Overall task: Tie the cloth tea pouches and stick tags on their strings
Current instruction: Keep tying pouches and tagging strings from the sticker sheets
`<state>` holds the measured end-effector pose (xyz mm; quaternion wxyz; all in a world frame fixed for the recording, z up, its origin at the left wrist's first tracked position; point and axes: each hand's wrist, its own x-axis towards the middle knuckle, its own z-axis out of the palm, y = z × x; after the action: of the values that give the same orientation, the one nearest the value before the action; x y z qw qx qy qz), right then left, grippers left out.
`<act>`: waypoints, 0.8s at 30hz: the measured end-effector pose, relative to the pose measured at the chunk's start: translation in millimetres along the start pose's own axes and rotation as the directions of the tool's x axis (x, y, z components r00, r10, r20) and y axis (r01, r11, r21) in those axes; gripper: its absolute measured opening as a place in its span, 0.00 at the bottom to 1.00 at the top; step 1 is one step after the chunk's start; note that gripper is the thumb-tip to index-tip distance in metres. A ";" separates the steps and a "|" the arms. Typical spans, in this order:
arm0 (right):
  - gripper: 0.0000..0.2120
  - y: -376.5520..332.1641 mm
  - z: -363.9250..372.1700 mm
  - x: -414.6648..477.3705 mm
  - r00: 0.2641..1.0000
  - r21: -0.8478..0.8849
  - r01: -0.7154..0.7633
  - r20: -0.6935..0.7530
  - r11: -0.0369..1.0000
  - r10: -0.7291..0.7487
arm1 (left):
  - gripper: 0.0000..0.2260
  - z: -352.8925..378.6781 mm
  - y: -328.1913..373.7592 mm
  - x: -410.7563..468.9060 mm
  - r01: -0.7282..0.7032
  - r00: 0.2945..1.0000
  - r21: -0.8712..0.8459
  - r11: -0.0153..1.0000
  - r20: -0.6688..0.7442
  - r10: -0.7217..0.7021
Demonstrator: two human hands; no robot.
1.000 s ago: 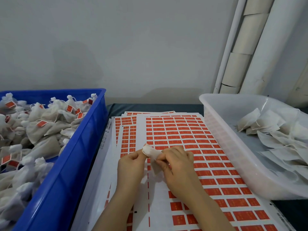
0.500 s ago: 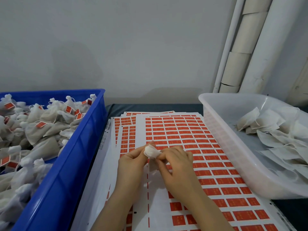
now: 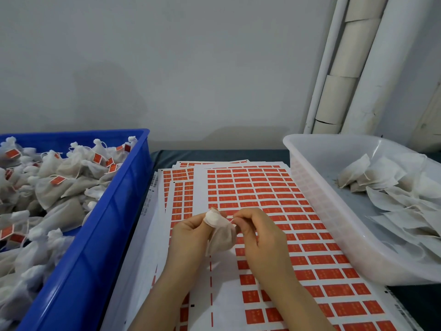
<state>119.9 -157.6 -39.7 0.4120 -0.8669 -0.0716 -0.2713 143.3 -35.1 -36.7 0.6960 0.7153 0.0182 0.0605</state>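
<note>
Behind the dark table (image 3: 214,154) we see a plain grey wall and, at the right, pale upright pipes (image 3: 346,68). Over the middle of the table, a small white cloth pouch (image 3: 220,234) is held in the air between both hands, just above the sheets of red stickers (image 3: 262,187). The left hand (image 3: 188,237) pinches the gathered neck of the pouch between thumb and forefinger, and the puffed top sticks out above these fingers (image 3: 196,219). The body of the pouch hangs down beside the left palm. The right hand (image 3: 260,237) has its fingertips (image 3: 241,213) closed together just beside the neck, on what looks like the thin string (image 3: 231,220). The string is too fine for us to say how it runs. The other right fingers are curled in.

Under the hands, several sticker sheets lie in a loose stack. To the left stands a blue crate (image 3: 114,211) full of tied pouches with red tags (image 3: 58,180). To the right stands a clear plastic tub (image 3: 317,206) with flat, untied pouches (image 3: 393,201) lying inside.
</note>
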 end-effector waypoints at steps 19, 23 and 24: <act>0.08 0.0 -2.9 -0.5 0.999 0.123 0.018 -0.046 0.992 -0.012 | 0.07 -2.4 6.3 -5.8 -0.034 0.963 0.004 0.999 0.266 0.032; 0.07 -6.2 -4.6 -0.8 0.997 0.187 -0.002 0.076 0.982 -0.013 | 0.07 -1.3 1.8 -3.8 0.019 0.970 -0.015 1.000 0.245 -0.015; 0.08 -6.9 -4.1 -0.7 0.994 0.193 -0.002 0.106 0.981 -0.019 | 0.07 -0.9 1.1 -3.4 0.027 0.970 -0.033 0.999 0.241 -0.019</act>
<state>115.2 -156.2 -33.4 0.4882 -0.8361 -0.1234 -0.2177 139.7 -34.6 -35.8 0.7067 0.7042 -0.0592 -0.0344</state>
